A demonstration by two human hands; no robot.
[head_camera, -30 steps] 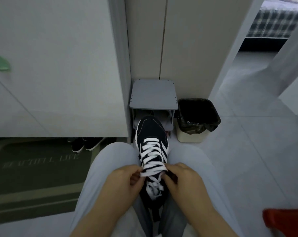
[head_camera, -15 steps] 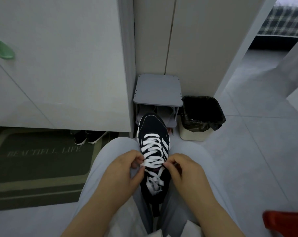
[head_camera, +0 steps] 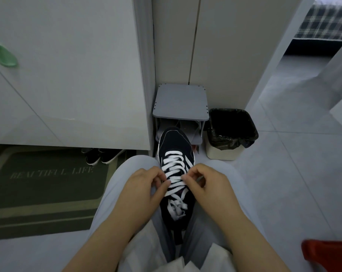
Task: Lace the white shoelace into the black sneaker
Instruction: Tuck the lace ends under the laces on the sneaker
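Note:
A black sneaker (head_camera: 175, 142) lies between my knees with its toe pointing away from me. A white shoelace (head_camera: 174, 169) crosses its eyelets in several rows, and its loose ends lie bunched over the tongue nearer to me. My left hand (head_camera: 144, 191) pinches the lace at the shoe's left edge. My right hand (head_camera: 207, 185) pinches the same row of lace at the right edge. Both hands hide the eyelets under their fingertips.
A small grey shoe rack (head_camera: 180, 103) stands just past the toe, against a cabinet. A bin with a black liner (head_camera: 230, 130) sits to its right. A dark doormat (head_camera: 48, 183) and a pair of shoes (head_camera: 101, 155) lie left. A red object (head_camera: 328, 254) is at lower right.
Both hands have shifted a little up the shoe toward the toe, staying on the lace. The camera view has tilted slightly, so the scene sits lower and to the right.

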